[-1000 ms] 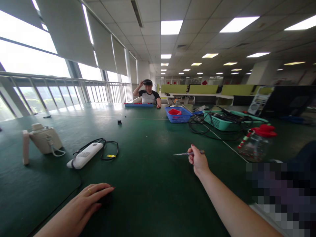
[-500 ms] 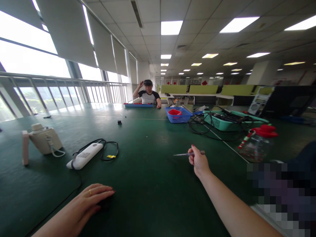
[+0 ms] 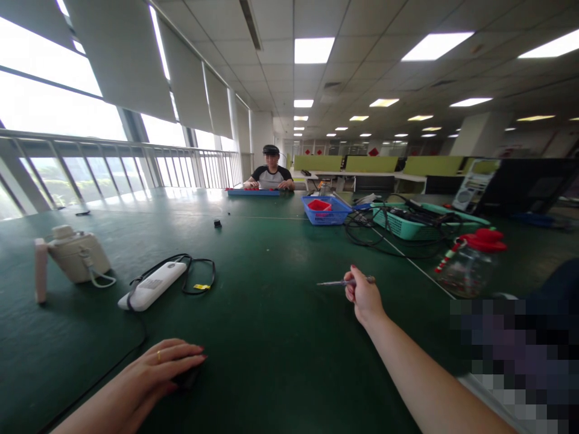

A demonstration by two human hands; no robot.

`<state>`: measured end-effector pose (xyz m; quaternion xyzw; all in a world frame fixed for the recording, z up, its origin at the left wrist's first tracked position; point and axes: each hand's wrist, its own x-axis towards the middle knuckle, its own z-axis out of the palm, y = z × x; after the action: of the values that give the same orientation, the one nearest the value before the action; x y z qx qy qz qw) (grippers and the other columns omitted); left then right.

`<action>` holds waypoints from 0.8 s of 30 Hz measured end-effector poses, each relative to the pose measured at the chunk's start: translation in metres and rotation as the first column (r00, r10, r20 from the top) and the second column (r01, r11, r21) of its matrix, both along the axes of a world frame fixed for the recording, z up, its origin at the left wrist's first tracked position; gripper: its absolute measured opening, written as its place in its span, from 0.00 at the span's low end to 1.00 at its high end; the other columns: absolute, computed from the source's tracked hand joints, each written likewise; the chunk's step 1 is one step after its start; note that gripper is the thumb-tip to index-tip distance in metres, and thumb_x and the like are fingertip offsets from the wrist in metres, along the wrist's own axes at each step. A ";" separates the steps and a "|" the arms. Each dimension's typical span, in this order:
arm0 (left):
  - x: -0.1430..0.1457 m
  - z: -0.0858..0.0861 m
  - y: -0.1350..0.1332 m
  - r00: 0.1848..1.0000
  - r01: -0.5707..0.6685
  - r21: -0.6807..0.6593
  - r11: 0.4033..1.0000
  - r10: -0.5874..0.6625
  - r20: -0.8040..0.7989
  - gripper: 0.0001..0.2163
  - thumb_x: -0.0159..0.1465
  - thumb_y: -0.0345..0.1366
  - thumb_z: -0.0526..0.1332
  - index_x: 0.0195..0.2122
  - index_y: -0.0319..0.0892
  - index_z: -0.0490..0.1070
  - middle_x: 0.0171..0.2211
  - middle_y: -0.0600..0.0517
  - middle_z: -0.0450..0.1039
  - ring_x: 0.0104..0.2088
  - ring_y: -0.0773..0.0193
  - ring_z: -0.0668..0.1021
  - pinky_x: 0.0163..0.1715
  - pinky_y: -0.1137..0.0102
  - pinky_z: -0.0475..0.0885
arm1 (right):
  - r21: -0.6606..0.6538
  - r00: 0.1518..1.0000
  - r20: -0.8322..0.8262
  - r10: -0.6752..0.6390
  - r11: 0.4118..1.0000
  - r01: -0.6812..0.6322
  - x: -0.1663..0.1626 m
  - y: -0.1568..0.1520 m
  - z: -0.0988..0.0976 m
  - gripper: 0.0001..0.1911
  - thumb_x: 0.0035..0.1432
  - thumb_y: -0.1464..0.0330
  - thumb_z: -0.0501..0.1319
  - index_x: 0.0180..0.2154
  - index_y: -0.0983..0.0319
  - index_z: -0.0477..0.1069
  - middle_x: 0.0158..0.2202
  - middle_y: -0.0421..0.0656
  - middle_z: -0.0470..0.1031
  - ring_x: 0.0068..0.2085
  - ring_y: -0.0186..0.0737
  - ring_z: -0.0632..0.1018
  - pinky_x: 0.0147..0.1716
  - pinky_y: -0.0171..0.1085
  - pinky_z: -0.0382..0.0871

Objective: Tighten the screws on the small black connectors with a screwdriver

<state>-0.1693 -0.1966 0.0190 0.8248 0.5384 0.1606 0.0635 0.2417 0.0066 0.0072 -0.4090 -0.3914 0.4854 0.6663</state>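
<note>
My right hand [image 3: 364, 298] is closed around a thin silvery tool [image 3: 337, 282], a screwdriver or tweezers, whose tip points left above the green table [image 3: 271, 313]. My left hand [image 3: 160, 364] lies flat at the near left, fingers stretched over a small dark object [image 3: 186, 378] that is mostly hidden under them. A ring shows on one finger. The two hands are well apart.
A white power strip with a black cord [image 3: 151, 285] and a beige desk phone [image 3: 75, 259] lie at the left. A clear jar with a red lid [image 3: 470, 262] stands at the right. Blue basket [image 3: 326, 211], teal basket with cables [image 3: 407, 222] and a seated person [image 3: 271, 172] are farther back.
The person at the far end has lowered a raised arm to the table. My view has shifted slightly; my left hand sits a little lower and nearer. My right hand is unmoved.
</note>
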 end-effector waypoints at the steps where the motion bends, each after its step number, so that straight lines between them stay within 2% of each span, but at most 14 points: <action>1: 0.000 0.000 0.000 1.000 -0.001 -0.004 1.000 0.001 0.004 0.22 0.63 0.32 0.55 0.56 0.60 0.69 0.57 0.57 0.71 0.56 0.58 0.74 0.55 0.67 0.70 | 0.001 1.000 0.002 -0.001 1.000 0.001 0.000 0.000 0.000 0.18 0.49 0.57 0.66 0.20 0.63 0.68 0.11 0.33 0.58 0.13 0.26 0.59 0.10 0.28 0.48; 12: -0.002 -0.003 0.003 0.996 -0.036 -0.054 0.998 0.040 0.083 0.21 0.62 0.34 0.58 0.55 0.60 0.70 0.55 0.56 0.73 0.54 0.57 0.76 0.55 0.67 0.70 | 0.016 1.000 0.013 0.003 1.000 -0.003 0.001 0.002 -0.004 0.18 0.49 0.56 0.66 0.20 0.62 0.68 0.12 0.33 0.58 0.13 0.26 0.59 0.10 0.28 0.48; 24: -0.006 -0.003 0.000 0.990 -0.111 -0.077 0.991 0.117 0.079 0.21 0.62 0.37 0.60 0.57 0.57 0.69 0.57 0.54 0.71 0.54 0.55 0.75 0.56 0.65 0.69 | 0.013 1.000 0.002 -0.010 1.000 0.010 0.000 0.003 -0.003 0.18 0.50 0.57 0.66 0.19 0.62 0.68 0.11 0.33 0.57 0.12 0.26 0.58 0.10 0.28 0.47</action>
<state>-0.1752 -0.1966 0.0161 0.7823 0.5872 0.1786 0.1066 0.2416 0.0094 0.0040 -0.4069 -0.3932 0.4792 0.6709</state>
